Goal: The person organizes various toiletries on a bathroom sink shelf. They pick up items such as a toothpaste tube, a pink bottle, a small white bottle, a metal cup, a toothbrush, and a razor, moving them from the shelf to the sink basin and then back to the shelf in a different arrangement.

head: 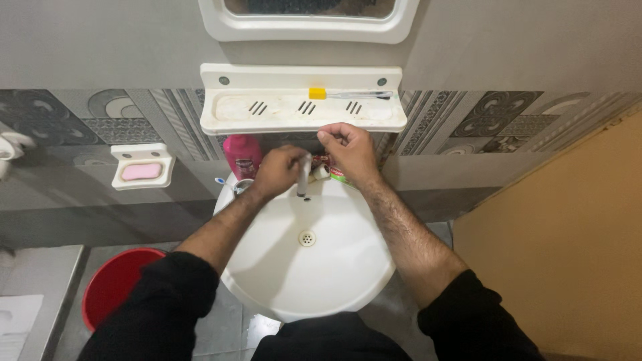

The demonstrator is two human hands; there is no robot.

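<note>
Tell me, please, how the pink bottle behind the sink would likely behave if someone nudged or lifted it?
The pink bottle stands upright, taller than wide, on the sink's narrow back rim, so a nudge could probably tip it into the basin. It looks like smooth plastic, likely light and unbreakable. Beside the tap it may be wet and slippery. The left hand is nearest.

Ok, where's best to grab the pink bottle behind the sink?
Probably round the upper body of the pink bottle, coming from the left: it stands upright, with the left hand crowding its right side and the shelf overhanging its top.
</note>
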